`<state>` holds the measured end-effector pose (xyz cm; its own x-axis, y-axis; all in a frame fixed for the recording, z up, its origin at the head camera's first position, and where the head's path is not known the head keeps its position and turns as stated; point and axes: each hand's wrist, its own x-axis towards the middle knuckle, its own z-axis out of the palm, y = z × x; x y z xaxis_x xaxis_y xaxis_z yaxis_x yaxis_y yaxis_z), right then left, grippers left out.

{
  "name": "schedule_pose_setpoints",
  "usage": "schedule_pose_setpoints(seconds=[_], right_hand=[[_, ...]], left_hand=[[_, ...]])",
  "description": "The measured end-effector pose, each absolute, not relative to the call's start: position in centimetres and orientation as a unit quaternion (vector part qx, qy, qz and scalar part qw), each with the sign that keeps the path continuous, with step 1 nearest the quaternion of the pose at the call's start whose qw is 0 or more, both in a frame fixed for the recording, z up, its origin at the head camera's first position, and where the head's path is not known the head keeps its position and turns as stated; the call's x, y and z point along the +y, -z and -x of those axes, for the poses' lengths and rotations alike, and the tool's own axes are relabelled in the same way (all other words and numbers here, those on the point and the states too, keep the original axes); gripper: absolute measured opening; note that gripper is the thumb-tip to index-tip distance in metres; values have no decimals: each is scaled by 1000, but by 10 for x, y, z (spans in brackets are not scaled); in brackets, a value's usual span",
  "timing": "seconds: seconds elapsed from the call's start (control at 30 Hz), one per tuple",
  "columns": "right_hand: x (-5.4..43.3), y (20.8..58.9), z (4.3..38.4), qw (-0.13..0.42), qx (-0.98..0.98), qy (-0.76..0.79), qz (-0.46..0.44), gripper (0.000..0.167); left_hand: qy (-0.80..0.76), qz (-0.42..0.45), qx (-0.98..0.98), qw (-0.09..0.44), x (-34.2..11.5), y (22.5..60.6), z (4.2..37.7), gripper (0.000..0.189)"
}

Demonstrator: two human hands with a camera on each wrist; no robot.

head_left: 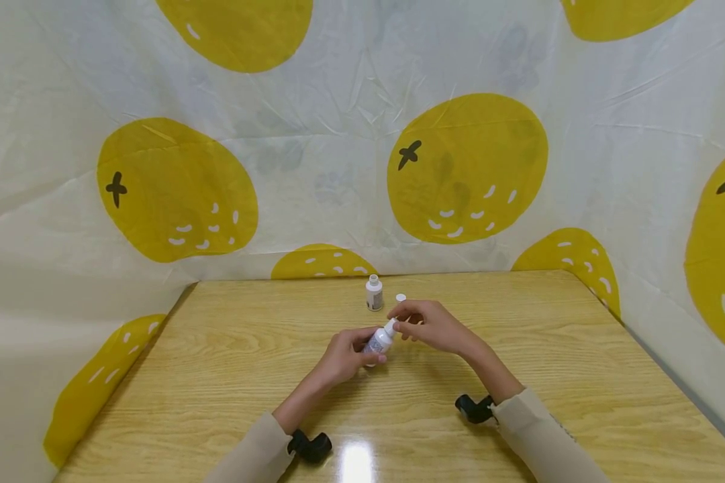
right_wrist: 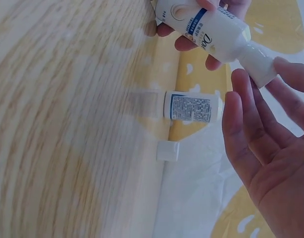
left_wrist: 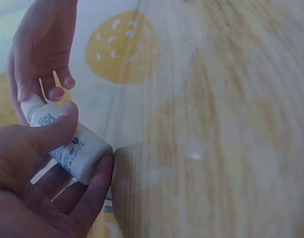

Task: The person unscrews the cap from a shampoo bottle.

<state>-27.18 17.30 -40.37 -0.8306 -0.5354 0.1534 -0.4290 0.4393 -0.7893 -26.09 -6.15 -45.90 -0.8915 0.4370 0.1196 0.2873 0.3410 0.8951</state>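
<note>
My left hand (head_left: 343, 355) grips a small white Dove bottle (right_wrist: 207, 26) around its body, tilted with its neck up toward the right. The bottle's white cap (right_wrist: 257, 64) is on, and the thumb and fingertips of my right hand (head_left: 430, 326) pinch it. In the left wrist view, the left thumb lies across the bottle (left_wrist: 85, 148) and a finger curls under its base. A second white bottle (head_left: 374, 296) stands upright behind the hands, its threaded neck bare. Beside it, just beyond the right hand, is a loose white cap (head_left: 401, 297).
The hands are over a wooden table (head_left: 248, 322), whose back edge meets a white curtain (head_left: 326, 181) printed with yellow fruit. Black wrist mounts (head_left: 311, 448) stick out from both sleeves. A bright reflection shows near the front.
</note>
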Motion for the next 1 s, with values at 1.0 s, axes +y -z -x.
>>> schedule_pose_setpoints(seconds=[1.0], right_hand=[[174,404,272,45,845,451,285,21]], left_hand=[[-523,-221,820,70,-61,459,261,50]])
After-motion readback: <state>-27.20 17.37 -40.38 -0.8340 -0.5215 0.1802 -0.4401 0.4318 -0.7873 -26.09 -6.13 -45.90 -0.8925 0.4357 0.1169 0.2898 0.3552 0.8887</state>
